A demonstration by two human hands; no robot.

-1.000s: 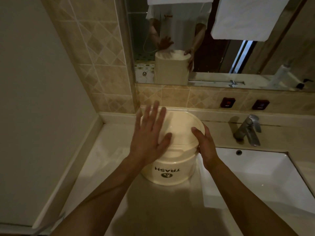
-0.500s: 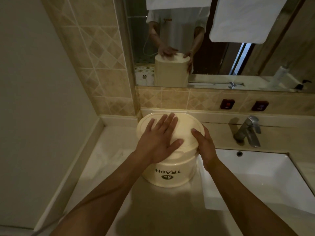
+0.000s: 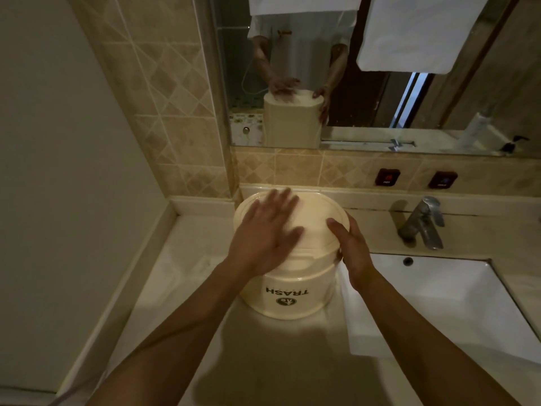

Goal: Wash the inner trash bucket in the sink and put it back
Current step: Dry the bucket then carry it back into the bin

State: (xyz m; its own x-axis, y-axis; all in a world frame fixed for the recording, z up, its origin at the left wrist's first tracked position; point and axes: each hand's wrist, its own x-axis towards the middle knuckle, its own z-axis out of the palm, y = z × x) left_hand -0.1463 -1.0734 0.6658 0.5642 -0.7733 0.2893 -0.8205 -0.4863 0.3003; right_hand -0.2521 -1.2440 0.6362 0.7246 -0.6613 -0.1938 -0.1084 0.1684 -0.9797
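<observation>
The left hand (image 3: 263,230) has slid flat onto the lid (image 3: 310,221), fingers spread; the right hand (image 3: 351,253) grips the bin (image 3: 288,291), which stands on the desk (image 3: 263,361) beside the sink (image 3: 439,294). Hard pressing could tip it

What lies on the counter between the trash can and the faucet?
In the head view only bare counter lies between the trash can and the faucet; the right hand grips the can's near side.
</observation>
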